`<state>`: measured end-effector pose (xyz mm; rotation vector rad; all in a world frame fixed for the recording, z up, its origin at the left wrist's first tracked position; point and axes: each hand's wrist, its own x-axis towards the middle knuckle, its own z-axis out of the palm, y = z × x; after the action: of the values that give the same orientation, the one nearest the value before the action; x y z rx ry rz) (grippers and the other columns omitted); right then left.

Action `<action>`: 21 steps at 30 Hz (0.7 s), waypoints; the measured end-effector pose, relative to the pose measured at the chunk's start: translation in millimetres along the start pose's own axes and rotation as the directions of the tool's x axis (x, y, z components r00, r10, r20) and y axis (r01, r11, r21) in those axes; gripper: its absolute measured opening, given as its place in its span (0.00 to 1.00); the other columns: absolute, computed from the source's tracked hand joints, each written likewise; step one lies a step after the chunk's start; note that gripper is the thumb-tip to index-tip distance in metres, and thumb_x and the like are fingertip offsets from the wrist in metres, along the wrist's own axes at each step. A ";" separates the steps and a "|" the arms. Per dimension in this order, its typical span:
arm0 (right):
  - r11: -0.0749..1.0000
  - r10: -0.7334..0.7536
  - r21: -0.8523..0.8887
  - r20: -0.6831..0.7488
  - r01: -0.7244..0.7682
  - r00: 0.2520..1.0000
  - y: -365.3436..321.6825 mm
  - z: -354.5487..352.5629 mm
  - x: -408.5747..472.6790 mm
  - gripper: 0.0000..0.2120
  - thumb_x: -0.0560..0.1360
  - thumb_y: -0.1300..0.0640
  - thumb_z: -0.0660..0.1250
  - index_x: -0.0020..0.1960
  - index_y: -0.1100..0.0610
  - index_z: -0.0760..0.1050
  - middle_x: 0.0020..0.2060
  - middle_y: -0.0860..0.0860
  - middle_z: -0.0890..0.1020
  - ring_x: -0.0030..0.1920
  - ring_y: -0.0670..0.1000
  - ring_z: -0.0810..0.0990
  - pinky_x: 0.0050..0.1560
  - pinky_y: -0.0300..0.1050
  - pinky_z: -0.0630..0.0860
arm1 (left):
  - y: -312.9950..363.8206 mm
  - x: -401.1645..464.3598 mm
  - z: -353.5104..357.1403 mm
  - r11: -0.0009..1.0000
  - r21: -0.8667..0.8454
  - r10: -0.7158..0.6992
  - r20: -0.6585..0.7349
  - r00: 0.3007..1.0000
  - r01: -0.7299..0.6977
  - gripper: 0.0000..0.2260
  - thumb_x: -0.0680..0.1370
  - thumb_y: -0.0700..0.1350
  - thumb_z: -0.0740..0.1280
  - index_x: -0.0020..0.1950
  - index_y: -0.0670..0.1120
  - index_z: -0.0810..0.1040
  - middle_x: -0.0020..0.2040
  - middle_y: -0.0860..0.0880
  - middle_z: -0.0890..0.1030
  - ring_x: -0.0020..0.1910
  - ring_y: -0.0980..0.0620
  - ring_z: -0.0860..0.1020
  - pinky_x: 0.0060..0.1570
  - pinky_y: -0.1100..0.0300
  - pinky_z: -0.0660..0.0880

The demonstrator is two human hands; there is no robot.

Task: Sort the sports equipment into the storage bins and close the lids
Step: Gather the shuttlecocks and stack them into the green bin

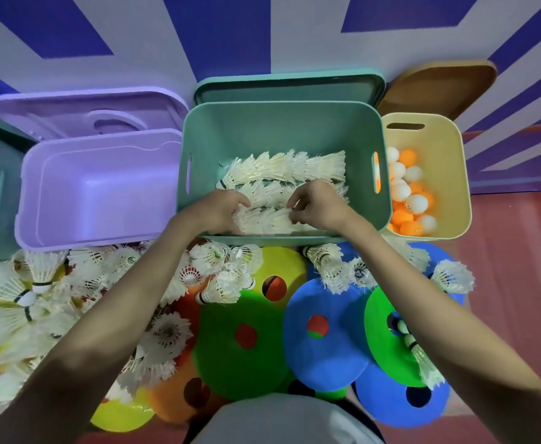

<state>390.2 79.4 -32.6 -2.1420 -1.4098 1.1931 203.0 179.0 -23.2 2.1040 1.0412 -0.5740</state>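
A row of shuttlecocks (269,219) is pinched by the left hand (221,209) and right hand (314,206) inside the teal bin (282,129), at the floor's far edge. Loose shuttlecocks (38,302) and cones (240,341) remain unsorted; the purple bin (102,190) holds nothing; lids judged still off.

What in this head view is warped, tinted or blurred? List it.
Head view: wide-angle bending bows the green bin rim and stretches both forearms toward the corners; violet-blue light tints the purple bin and the wall; the loose shuttlecocks at far left are soft and washed out; left hand and right hand are reasonably sharp.
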 end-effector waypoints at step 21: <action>0.979 -0.158 -0.149 -0.106 0.141 0.982 -4.5 0.8 -35.8 0.12 0.75 0.59 0.69 0.58 0.61 0.77 0.49 0.57 0.82 0.49 0.54 0.80 0.51 0.46 0.75 | 2.3 -30.7 4.2 0.999 0.032 0.021 -0.282 0.959 -0.012 0.14 0.81 0.47 0.62 0.64 0.44 0.76 0.60 0.44 0.80 0.57 0.45 0.77 0.57 0.53 0.73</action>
<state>380.8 50.3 -13.3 -2.1148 -1.6128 0.9224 186.8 159.6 -5.2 2.2649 1.1755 -0.2855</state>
